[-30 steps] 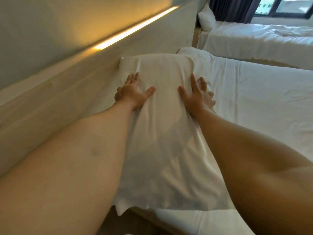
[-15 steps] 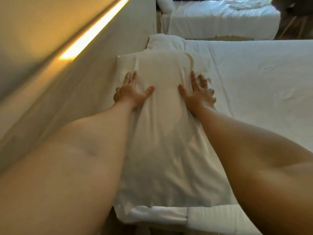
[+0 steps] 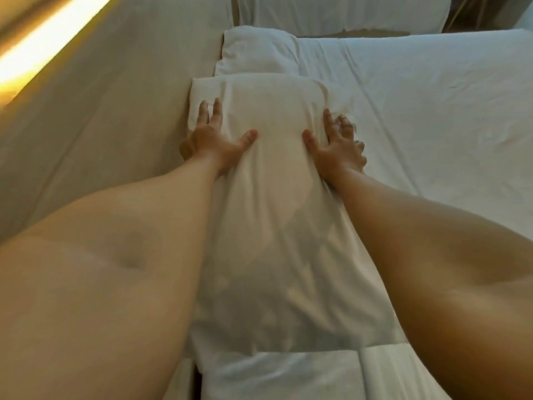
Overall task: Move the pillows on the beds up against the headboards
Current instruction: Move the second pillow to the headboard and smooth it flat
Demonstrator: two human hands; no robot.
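Left hand and right hand, fingers spread, press flat on the long white fabric pillow, grasping nothing. Pillow lies alongside the beige padded headboard, apparently touching.

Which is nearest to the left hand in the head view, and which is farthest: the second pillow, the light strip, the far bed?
From the left hand:
1. Second pillow, just ahead, against the headboard.
2. Light strip, upper left on the wall.
3. Far bed, top, beyond the gap.

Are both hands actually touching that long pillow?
Touching. The head view shows the left hand and right hand pressed flat on the near pillow, fingers spread.
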